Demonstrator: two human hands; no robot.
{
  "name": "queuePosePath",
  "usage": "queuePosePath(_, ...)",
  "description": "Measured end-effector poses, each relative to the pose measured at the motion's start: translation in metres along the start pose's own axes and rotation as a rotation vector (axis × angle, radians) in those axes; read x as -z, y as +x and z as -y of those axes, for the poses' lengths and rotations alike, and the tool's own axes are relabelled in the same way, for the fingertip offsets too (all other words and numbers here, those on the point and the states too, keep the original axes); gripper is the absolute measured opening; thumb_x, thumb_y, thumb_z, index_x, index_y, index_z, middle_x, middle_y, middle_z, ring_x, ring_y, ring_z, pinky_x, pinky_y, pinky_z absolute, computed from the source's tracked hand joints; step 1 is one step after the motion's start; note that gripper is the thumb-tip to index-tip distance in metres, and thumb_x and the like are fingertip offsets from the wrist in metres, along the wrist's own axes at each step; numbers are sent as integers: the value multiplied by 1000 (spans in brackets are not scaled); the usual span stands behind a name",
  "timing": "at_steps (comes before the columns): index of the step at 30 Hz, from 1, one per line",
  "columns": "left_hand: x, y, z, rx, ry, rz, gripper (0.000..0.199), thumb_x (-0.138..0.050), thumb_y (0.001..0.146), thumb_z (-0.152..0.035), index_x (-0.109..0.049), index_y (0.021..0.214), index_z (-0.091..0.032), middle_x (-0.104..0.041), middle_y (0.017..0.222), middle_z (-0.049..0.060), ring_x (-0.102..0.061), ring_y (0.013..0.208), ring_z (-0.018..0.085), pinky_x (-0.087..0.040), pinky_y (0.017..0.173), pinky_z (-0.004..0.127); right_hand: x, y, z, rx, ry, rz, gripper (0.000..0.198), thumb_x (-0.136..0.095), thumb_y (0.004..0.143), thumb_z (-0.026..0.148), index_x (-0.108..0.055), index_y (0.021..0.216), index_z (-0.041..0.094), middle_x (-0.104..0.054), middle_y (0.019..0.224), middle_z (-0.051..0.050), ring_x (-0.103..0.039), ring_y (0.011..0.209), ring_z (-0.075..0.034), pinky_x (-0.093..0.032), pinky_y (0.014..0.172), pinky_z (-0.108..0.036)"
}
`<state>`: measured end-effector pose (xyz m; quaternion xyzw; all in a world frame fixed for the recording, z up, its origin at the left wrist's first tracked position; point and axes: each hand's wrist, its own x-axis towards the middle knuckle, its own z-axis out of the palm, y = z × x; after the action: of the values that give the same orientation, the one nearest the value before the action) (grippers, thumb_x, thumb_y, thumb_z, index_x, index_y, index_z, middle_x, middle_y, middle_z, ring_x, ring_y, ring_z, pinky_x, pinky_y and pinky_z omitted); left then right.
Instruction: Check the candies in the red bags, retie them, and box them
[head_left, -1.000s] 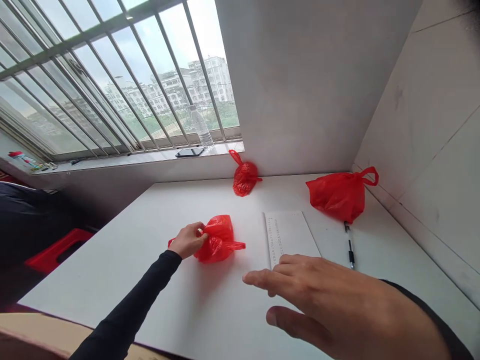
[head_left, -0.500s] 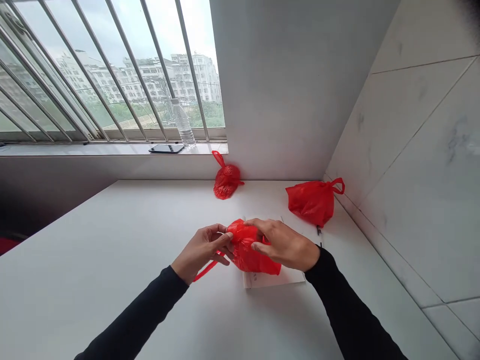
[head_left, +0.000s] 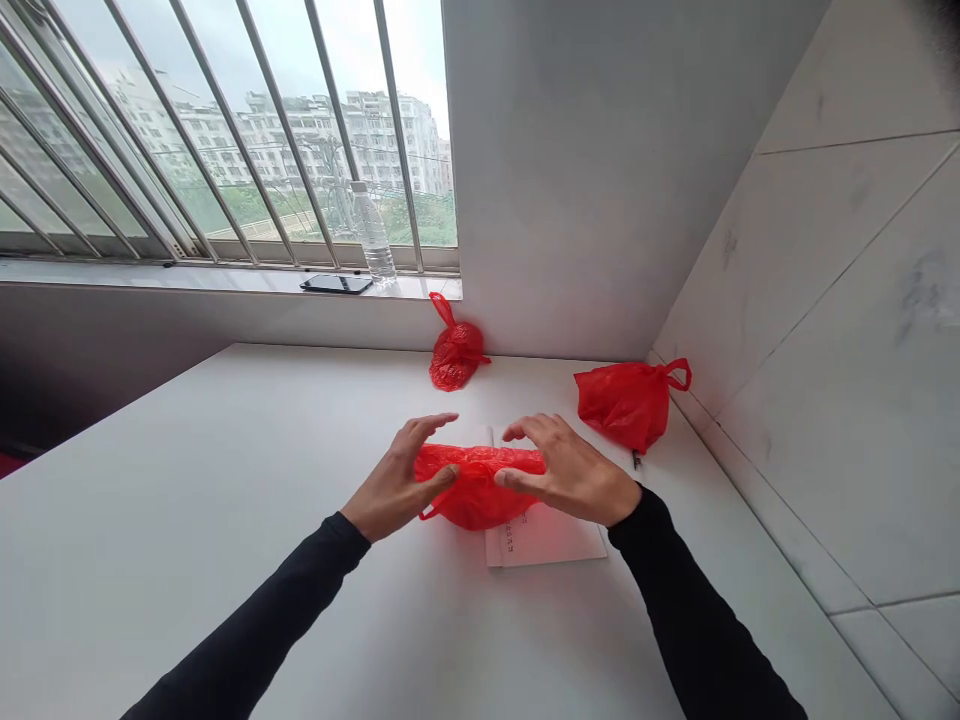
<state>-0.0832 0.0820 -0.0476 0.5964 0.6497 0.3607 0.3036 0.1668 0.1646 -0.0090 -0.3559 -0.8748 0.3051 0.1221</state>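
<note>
A crumpled red plastic bag [head_left: 480, 498] lies spread sideways over a white notebook or booklet [head_left: 555, 542], hiding part of it. At the bag's left end is my left hand [head_left: 401, 473], thumb and fingers spread wide apart. My right hand [head_left: 574, 472] curves over the right end in the same way, its thumb in front of the red plastic. Both thumbs overlap the bag in view, and I cannot tell whether they touch it. One loop of the bag shows below my left hand.
Two more red bags stand farther back, a small knotted bag [head_left: 457, 352] and a larger tied bag [head_left: 626, 405] near the tiled wall [head_left: 847, 350]. On the windowsill are a clear bottle [head_left: 373, 235] and a dark phone-like slab [head_left: 336, 285]. All bags are on the white table [head_left: 225, 480].
My left hand has let go of the gathered plastic and its fingers have spread. The bag has flattened and shifted left, so more of the notebook shows. My view has tilted slightly.
</note>
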Motion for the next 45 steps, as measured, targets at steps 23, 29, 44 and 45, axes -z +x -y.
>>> queuePosePath(23, 7, 5, -10, 66, -289, -216, 30, -78, 72, -33, -59, 91, -21, -60, 80, -1, -58, 69, 15, -50, 60, 28, 15, -1, 5, -102, 289, -167, 29, -62, 89, 46, -54, 105, 22, -65, 89, -1, -63, 82, -18, -49, 73, -32)
queuePosePath(29, 10, 9, -1, 145, -292, -362, 28, -71, 82, -44, -57, 78, -19, -54, 75, -1, -53, 61, 13, -53, 55, 28, 21, -7, 5, -208, 146, -351, 44, -53, 93, 29, -48, 136, 22, -66, 93, -4, -65, 86, -22, -52, 74, -37)
queuePosePath(44, 9, -3, -33, -3, -526, 25, 20, -70, 83, -36, -66, 73, -18, -64, 79, 3, -63, 74, 19, -56, 72, 35, -23, 2, 11, -9, -192, 201, 26, -41, 101, 16, -65, 94, 16, -67, 81, -6, -63, 73, -19, -44, 65, -31)
queuePosePath(45, 8, -3, -33, 11, -503, 16, 21, -72, 82, -35, -64, 73, -18, -63, 79, 2, -62, 74, 18, -54, 71, 33, -24, 2, 9, -17, -227, 204, 29, -40, 102, 19, -65, 86, 16, -64, 76, -6, -61, 70, -19, -41, 63, -31)
